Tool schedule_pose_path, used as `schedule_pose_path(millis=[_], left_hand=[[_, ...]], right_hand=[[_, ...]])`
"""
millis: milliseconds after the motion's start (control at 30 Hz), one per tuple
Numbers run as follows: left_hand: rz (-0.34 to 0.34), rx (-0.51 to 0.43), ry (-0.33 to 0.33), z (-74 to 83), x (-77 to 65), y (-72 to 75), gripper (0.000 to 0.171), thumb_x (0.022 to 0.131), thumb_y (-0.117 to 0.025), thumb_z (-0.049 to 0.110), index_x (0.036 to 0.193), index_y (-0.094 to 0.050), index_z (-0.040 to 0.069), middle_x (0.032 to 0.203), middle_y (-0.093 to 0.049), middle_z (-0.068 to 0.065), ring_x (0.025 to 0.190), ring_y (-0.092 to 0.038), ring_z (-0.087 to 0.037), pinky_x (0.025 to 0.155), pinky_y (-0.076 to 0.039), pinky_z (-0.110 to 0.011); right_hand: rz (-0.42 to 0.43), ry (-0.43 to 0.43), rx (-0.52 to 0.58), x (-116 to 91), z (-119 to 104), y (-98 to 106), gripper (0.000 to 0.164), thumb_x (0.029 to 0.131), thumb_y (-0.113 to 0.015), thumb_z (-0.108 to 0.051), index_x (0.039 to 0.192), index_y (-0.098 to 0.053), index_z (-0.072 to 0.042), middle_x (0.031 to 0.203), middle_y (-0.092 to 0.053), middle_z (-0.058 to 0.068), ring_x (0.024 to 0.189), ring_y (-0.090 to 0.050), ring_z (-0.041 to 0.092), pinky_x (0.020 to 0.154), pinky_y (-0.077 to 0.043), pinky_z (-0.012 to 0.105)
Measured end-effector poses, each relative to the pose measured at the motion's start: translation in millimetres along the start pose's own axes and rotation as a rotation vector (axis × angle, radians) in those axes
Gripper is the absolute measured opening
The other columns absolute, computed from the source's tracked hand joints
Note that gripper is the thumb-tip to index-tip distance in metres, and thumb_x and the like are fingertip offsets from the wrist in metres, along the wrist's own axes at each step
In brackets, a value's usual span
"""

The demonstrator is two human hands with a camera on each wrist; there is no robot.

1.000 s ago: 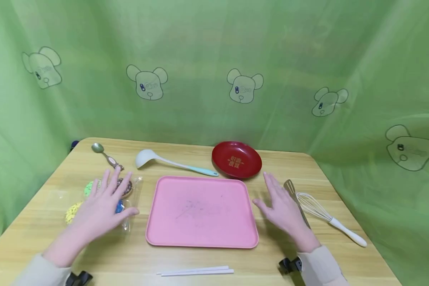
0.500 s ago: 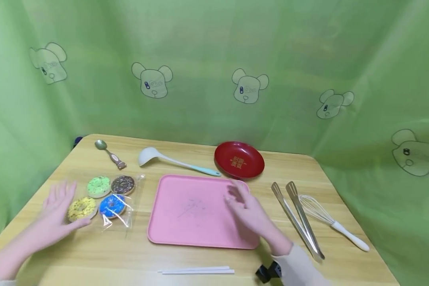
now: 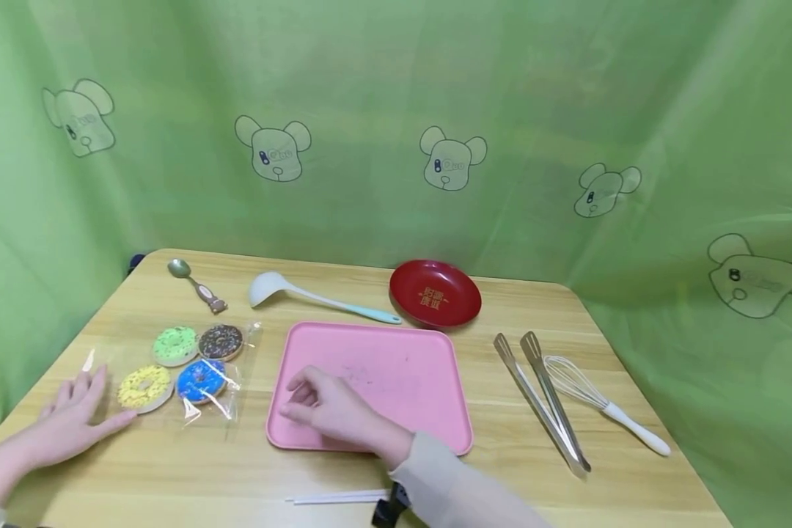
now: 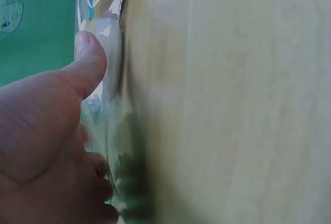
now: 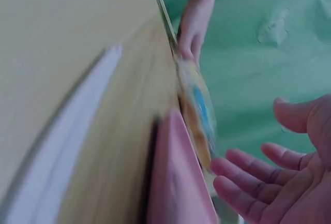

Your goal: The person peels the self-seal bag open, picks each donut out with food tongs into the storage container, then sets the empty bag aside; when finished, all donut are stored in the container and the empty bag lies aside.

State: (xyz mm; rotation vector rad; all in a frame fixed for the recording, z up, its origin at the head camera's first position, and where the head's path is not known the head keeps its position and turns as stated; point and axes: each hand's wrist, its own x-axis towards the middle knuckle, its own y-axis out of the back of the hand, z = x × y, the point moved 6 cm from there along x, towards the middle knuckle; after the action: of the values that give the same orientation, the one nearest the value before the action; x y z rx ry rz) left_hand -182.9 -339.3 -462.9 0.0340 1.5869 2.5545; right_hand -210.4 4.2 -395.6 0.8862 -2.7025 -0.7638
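A clear plastic bag (image 3: pixel 236 381) of iced doughnuts lies at the table's left: a green one (image 3: pixel 175 345), a dark brown one (image 3: pixel 221 342), a yellow one (image 3: pixel 144 388) and a blue one (image 3: pixel 201 380). My left hand (image 3: pixel 72 422) rests at the bag's left end, fingers spread, thumb beside the yellow doughnut. In the left wrist view, the thumb (image 4: pixel 92 58) overlaps the plastic. Over the pink tray (image 3: pixel 422 396) hovers my right hand (image 3: pixel 333 407), holding nothing, its fingers loosely bent. The right wrist view shows its palm and parted fingers (image 5: pixel 248 182).
Behind the tray lie a ladle (image 3: pixel 323 297) and a red plate (image 3: pixel 435 293). A spoon (image 3: pixel 198 286) is at the back left. Metal tongs (image 3: pixel 544 403) and a whisk (image 3: pixel 607 407) lie on the right. White chopsticks (image 3: pixel 336 498) lie in front, partly hidden by my right wrist.
My left hand has moved left off the doughnuts and down to the bag's left end. The right hand has swung left from beside the tongs to over the tray.
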Motion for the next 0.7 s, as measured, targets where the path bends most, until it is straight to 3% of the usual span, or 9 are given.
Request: schedule_pose_path(millis=[100, 167, 333, 533, 700], left_hand=[[-0.026, -0.002, 0.013, -4.8, -0.6, -4.7, 0.091, 0.095, -0.045, 0.046, 0.136, 0.002, -0.02, 0.13, 0.004, -0.053, 0.115, 0.006, -0.07, 0.084, 0.001, -0.078], [-0.04, -0.004, 0.023, -8.2, -1.7, -7.0, 0.089, 0.096, -0.042, 0.047, 0.135, -0.001, -0.021, 0.131, 0.004, -0.052, 0.117, 0.007, -0.069, 0.084, 0.002, -0.078], [-0.062, 0.0, 0.03, -15.3, -2.9, -10.5, 0.085, 0.098, -0.036, 0.047, 0.138, 0.003, -0.017, 0.137, 0.011, -0.045, 0.121, 0.015, -0.063, 0.084, 0.007, -0.078], [-0.127, -0.039, 0.089, -17.9, -7.7, -19.3, 0.087, 0.097, -0.031, 0.051, 0.138, 0.014, -0.011, 0.138, 0.026, -0.035, 0.118, 0.029, -0.058, 0.077, 0.019, -0.077], [-0.133, -0.021, 0.112, -15.5, -5.2, -11.6, 0.089, 0.096, -0.03, 0.054, 0.138, 0.014, -0.011, 0.138, 0.028, -0.034, 0.117, 0.03, -0.059, 0.075, 0.022, -0.076]], right_hand=[[-0.016, -0.036, -0.008, 11, -6, -22, 0.034, 0.081, -0.073, -0.023, 0.105, -0.058, -0.004, 0.084, -0.061, -0.006, 0.072, -0.056, 0.001, 0.069, -0.047, 0.016], [-0.017, -0.07, -0.029, 17, -9, -33, 0.035, 0.079, -0.075, -0.022, 0.105, -0.058, -0.005, 0.083, -0.061, -0.006, 0.07, -0.055, 0.001, 0.067, -0.047, 0.016], [-0.013, -0.17, -0.117, 29, -8, -53, 0.038, 0.076, -0.077, -0.024, 0.105, -0.057, -0.011, 0.081, -0.06, -0.005, 0.067, -0.054, 0.003, 0.062, -0.046, 0.018], [-0.008, -0.228, -0.277, 37, -9, -70, 0.054, 0.072, -0.08, -0.029, 0.115, -0.051, -0.014, 0.076, -0.054, -0.007, 0.059, -0.049, 0.005, 0.053, -0.043, 0.02], [0.052, -0.272, -0.403, 44, -11, -75, 0.053, 0.068, -0.082, -0.031, 0.11, -0.051, -0.018, 0.069, -0.046, -0.01, 0.055, -0.045, 0.007, 0.048, -0.039, 0.021]])
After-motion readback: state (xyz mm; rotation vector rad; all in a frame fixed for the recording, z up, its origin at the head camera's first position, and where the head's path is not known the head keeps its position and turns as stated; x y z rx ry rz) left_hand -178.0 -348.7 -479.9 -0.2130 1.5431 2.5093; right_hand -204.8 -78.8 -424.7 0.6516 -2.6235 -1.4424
